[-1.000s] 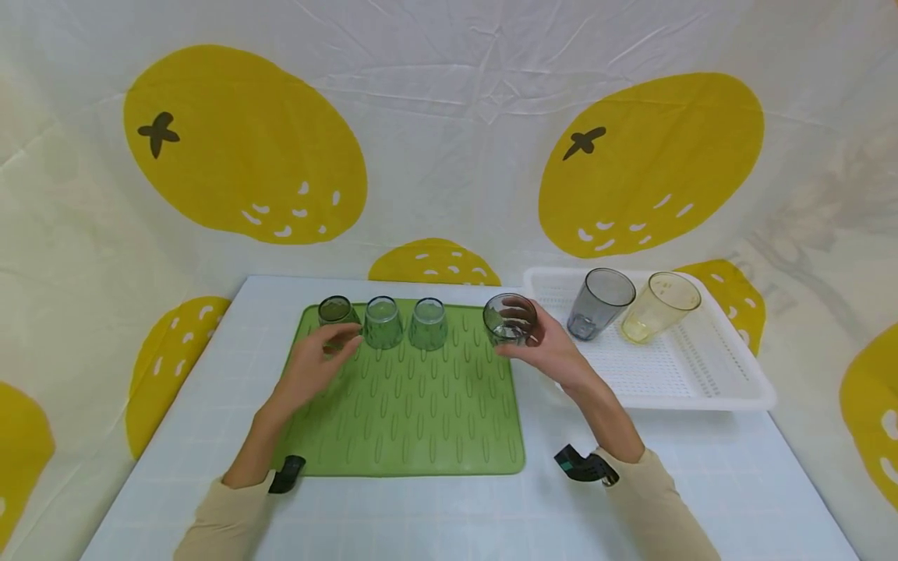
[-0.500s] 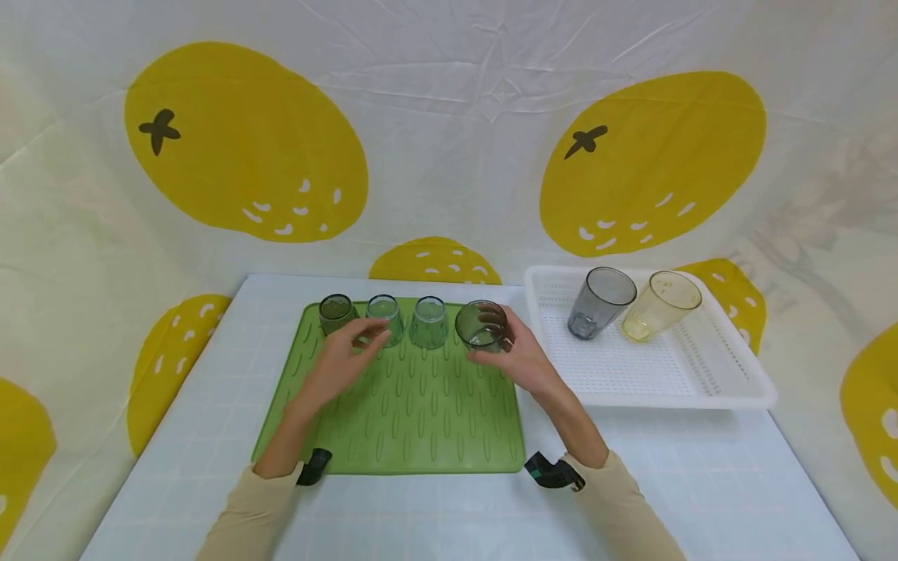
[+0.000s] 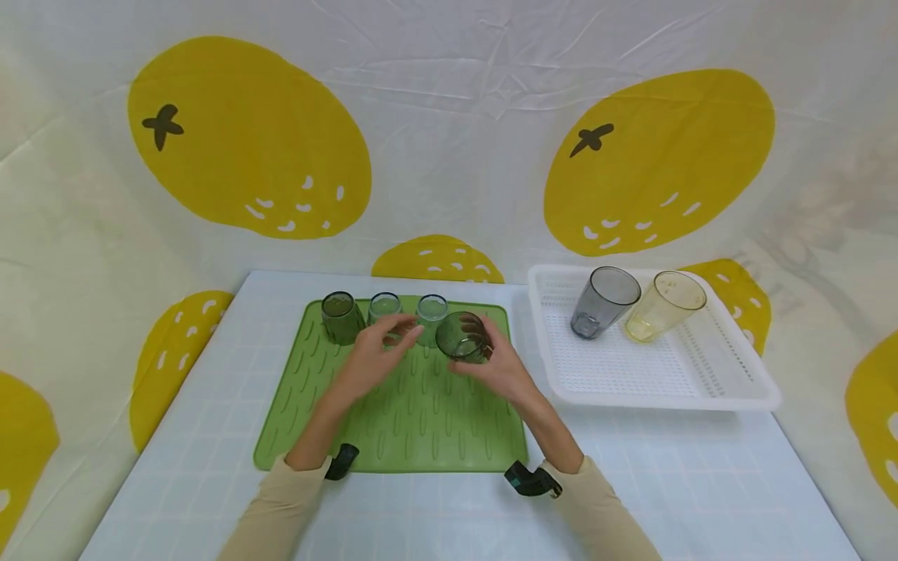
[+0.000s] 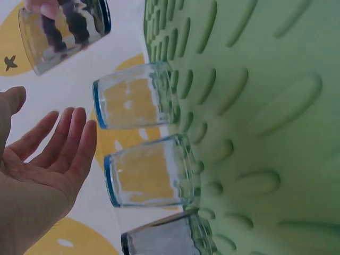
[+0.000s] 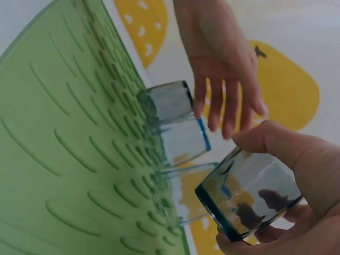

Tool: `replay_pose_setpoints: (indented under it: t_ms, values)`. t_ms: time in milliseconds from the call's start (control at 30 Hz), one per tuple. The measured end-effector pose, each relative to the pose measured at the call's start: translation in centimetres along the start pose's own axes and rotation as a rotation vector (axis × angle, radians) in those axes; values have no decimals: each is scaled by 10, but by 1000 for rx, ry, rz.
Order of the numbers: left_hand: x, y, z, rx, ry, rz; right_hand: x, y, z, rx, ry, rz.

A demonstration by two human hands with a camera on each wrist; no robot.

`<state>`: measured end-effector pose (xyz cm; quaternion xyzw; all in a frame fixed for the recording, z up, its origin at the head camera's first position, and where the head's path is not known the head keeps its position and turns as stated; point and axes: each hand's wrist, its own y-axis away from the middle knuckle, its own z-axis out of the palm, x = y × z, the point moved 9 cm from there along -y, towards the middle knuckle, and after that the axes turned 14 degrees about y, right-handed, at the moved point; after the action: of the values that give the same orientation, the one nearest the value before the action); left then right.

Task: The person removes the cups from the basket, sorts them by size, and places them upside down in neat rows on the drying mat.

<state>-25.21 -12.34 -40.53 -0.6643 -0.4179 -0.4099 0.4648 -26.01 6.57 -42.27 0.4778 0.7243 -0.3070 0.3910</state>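
My right hand (image 3: 503, 370) grips a dark grey glass tumbler (image 3: 459, 336) by its side, above the back right of a green ribbed mat (image 3: 435, 413). The tumbler's mouth faces up, slightly tilted. Along the mat's back edge, three tumblers appear to stand upside down: a dark one (image 3: 341, 319) at left and two pale clear ones, the middle glass (image 3: 383, 304) and the right glass (image 3: 431, 308). My left hand (image 3: 375, 362) holds nothing and hovers before the pale glasses, partly hiding the middle one. In the left wrist view its fingers (image 4: 79, 141) are relaxed and apart from the glasses.
To the right of the mat, a white perforated basket (image 3: 631, 393) holds a tall grey glass (image 3: 605, 302) and a tall yellow glass (image 3: 665, 306), both leaning. A pale tablecloth (image 3: 449, 514) covers the table, and a fruit-print curtain (image 3: 456, 156) hangs behind.
My right hand has carried the dark grey tumbler leftward from near the basket to over the mat. My left hand has moved right, from beside the dark glass to before the pale ones.
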Motion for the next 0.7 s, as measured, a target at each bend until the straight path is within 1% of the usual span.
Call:
replay_pose_setpoints:
  t_ms: [200,400,467,600,700]
  values:
    - [-1,-6,16,-21,11,-17,2,-2,12,-10,13,-2]
    - [3,-10,32,-39,30,-11,7,-2,20,6,61,49]
    - [4,-10,36,-41,16,-17,8,-1,23,1,64,59]
    - [3,-8,43,-51,-47,-17,8,0,28,-22,65,62]
    - [2,-7,48,-59,-75,-12,9,1,31,-35,88,72]
